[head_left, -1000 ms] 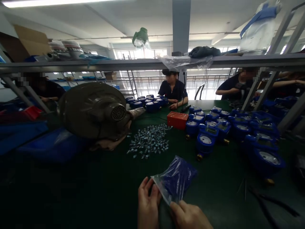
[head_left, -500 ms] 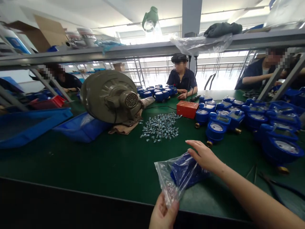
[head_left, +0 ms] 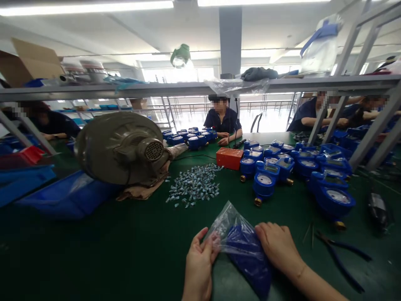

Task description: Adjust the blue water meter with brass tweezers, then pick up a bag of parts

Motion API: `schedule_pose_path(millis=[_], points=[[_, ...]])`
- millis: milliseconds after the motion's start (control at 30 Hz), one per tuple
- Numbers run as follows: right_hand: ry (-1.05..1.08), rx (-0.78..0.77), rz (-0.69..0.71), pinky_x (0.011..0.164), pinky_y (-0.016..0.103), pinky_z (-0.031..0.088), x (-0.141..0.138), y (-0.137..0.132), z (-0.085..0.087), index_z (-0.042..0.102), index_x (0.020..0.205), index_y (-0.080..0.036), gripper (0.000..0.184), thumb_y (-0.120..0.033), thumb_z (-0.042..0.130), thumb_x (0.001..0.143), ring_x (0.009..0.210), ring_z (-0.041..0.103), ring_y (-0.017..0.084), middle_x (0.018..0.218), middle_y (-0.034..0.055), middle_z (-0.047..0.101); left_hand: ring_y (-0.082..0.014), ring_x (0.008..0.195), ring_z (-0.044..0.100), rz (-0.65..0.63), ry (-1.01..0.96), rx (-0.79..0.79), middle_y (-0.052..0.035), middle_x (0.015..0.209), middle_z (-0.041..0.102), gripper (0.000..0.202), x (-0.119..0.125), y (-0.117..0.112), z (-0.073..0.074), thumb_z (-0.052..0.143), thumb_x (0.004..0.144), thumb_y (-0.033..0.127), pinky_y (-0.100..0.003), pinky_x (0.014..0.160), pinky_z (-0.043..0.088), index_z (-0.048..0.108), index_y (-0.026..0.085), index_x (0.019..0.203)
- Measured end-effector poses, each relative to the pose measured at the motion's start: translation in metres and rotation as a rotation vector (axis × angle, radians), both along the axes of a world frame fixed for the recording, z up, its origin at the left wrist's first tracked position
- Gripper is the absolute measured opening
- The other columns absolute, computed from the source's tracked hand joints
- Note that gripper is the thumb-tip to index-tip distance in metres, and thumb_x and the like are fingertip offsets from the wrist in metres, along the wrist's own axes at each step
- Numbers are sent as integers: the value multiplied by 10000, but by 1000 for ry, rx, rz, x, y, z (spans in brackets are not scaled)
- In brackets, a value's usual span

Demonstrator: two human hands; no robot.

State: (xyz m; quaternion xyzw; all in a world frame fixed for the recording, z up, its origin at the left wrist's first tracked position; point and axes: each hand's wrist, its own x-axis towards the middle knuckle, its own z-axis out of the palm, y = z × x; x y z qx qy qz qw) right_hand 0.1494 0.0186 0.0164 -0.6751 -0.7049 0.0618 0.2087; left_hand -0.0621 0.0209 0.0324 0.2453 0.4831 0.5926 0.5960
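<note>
A clear plastic bag (head_left: 224, 221) with dark blue contents (head_left: 250, 259) lies tilted just above or on the green bench near its front; I cannot tell what the blue contents are. My left hand (head_left: 199, 261) pinches the bag's clear left side between thumb and fingers. On the opposite side my right hand (head_left: 280, 248) is curled over the edge of the bag, its fingertips partly hidden. Beyond the bag spreads a loose heap of small grey-blue pieces (head_left: 194, 184). Pliers with dark handles (head_left: 340, 253) and tweezers (head_left: 309, 235) lie right of my right hand.
Several blue meters (head_left: 263, 184) stand at the right, beside an orange-red box (head_left: 229, 158). A large grey-green blower (head_left: 122, 146) and a blue bin (head_left: 75, 196) occupy the left. Overhead runs a shelf (head_left: 188, 88). A co-worker (head_left: 223, 119) sits across the bench.
My view has shifted right and tilted up. My left hand has moved up along the bag, whose clear end now points upward. My right hand has gone from loosely spread to curled on it.
</note>
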Motion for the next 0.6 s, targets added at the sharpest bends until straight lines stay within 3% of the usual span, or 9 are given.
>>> schedule_pose_path(millis=[167,267,333,500,600], points=[[64,60,82,894,381,394,10,-5,24,521,1198,-260,318,-320,363,929,1059,479,225,1155,77,536,-196,978,630,-41,-12,12,-82,1018,666,443,19,11,0,627,807,195,-342,911,492,408,224,1191],[69,58,257,977,345,350,2,16,41,590,1085,-364,254,-296,432,898,1184,377,203,1268,-8,456,-181,1021,611,-31,-2,-6,-73,1065,655,450,27,5,-11,645,792,191,-311,936,467,416,231,1178],[56,33,374,1006,378,315,-7,33,44,645,968,-367,192,-315,493,863,1212,342,218,1287,-37,443,-181,1010,617,-17,19,-7,-75,1041,665,420,28,2,-17,647,789,191,-299,919,474,437,216,1152],[6,-6,526,958,493,313,-23,60,37,688,792,-251,145,-320,561,792,1129,401,285,1182,49,521,-270,795,679,40,99,50,-102,754,700,388,24,1,-20,782,641,253,-381,787,544,559,137,937],[-20,-7,573,895,512,349,-22,70,35,691,744,-245,162,-345,568,776,1066,445,295,1095,74,549,-293,749,679,107,139,78,-88,668,685,367,23,-1,-16,841,540,286,-409,764,552,599,140,774]])
